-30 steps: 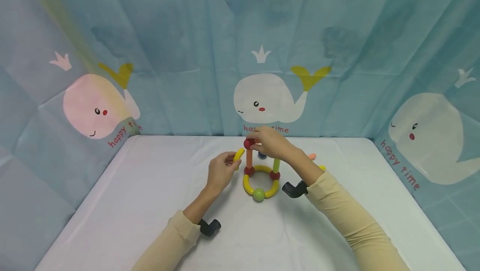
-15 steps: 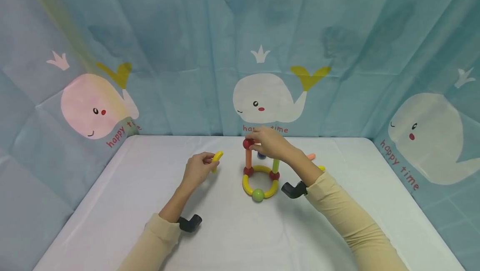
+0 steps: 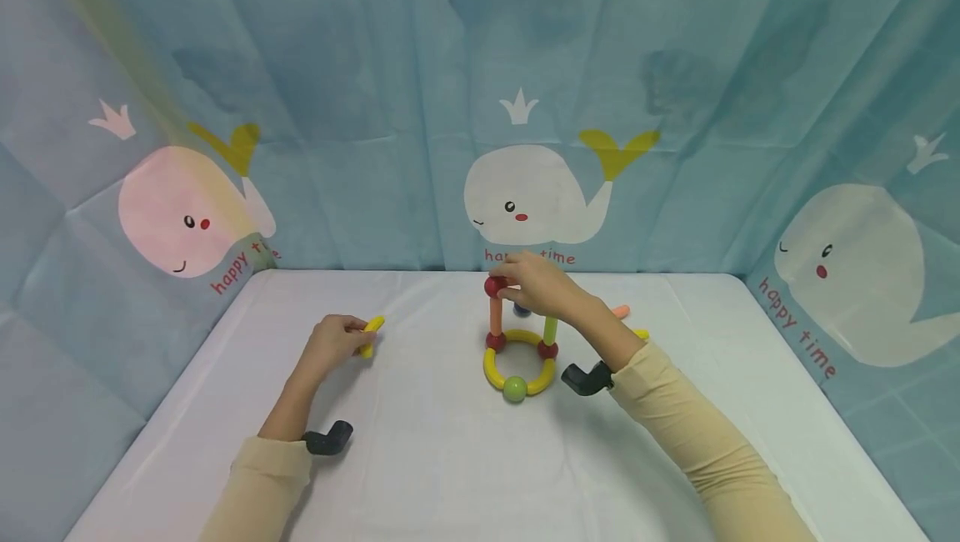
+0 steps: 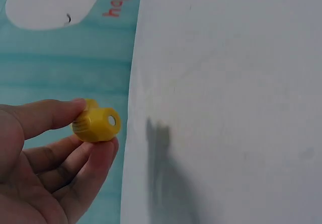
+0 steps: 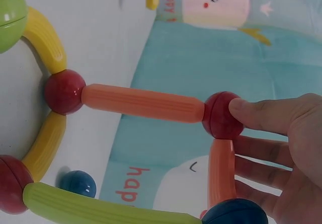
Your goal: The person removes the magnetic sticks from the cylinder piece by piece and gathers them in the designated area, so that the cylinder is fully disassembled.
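Observation:
My left hand [image 3: 330, 344] pinches a yellow curved magnetic rod [image 4: 98, 126] between thumb and fingertips, above the left part of the table; a pale round spot marks its end. At the built frame, my right hand [image 3: 542, 285] holds the top red ball [image 5: 221, 116], thumb on it and fingers behind an upper orange rod [image 5: 222, 171]. An upright orange rod [image 3: 496, 317] joins that ball to the base ring of yellow curved rods [image 3: 492, 371], red balls and a green ball [image 3: 515, 389]. A green rod [image 5: 110, 207] rises to a dark blue ball [image 5: 236, 213].
A loose blue ball [image 5: 78, 183] lies on the white table [image 3: 435, 459] behind the frame. Partly hidden by the right forearm are an orange piece [image 3: 621, 311] and a yellow piece [image 3: 641, 333]. A whale-print curtain [image 3: 360, 192] surrounds the table.
My left hand has moved left, away from the frame, carrying the yellow curved rod. The right hand stays on the top red ball, and the frame stands as before.

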`<state>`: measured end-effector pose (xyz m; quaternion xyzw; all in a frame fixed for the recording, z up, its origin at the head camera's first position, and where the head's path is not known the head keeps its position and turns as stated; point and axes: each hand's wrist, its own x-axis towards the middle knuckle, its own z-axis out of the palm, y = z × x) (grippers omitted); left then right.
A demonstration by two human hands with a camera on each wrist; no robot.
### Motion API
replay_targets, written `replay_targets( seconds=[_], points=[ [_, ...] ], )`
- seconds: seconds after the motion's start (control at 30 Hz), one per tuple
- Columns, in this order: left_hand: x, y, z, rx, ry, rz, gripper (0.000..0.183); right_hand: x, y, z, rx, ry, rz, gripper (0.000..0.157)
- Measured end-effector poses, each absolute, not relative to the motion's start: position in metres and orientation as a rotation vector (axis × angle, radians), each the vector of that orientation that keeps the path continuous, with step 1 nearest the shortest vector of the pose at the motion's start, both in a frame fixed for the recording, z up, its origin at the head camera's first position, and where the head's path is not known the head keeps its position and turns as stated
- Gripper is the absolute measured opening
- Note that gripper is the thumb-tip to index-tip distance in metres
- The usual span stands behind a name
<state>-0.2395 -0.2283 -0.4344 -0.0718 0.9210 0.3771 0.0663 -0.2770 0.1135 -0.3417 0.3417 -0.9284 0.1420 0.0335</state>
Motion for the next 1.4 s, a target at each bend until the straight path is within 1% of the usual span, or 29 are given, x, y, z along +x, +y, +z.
replay_targets(
  seconds=[0.27,0.4,0.57,0.9,1.1,1.27,1.4],
  points=[
    [-0.237,-0.264,-0.436,-0.31,2.698,1.051,0.044,-0.277,0.113,-0.342,1.058,-2.864,0.439,0.033],
    [-0.237,-0.273,-0.44,-0.371,2.67,0.993,0.045,-0.277,0.114,-0.341,1.048,-2.866,0.443,0.033],
    [-0.235,-0.278,-0.443,-0.357,2.664,0.932,0.043,-0.277,0.113,-0.341,1.044,-2.872,0.454,0.033],
    [-0.231,-0.277,-0.444,-0.307,2.722,0.892,0.033,-0.279,0.115,-0.342,1.037,-2.891,0.477,0.035],
    [-0.225,-0.27,-0.44,-0.323,2.771,0.832,0.033,-0.278,0.119,-0.341,1.019,-2.916,0.501,0.036],
    [-0.226,-0.259,-0.433,-0.334,2.859,0.759,0.035,-0.279,0.124,-0.338,1.018,-2.904,0.522,0.033],
    [-0.231,-0.243,-0.427,-0.245,2.979,0.784,0.036,-0.28,0.129,-0.337,1.002,-2.907,0.559,0.033]
  ],
)
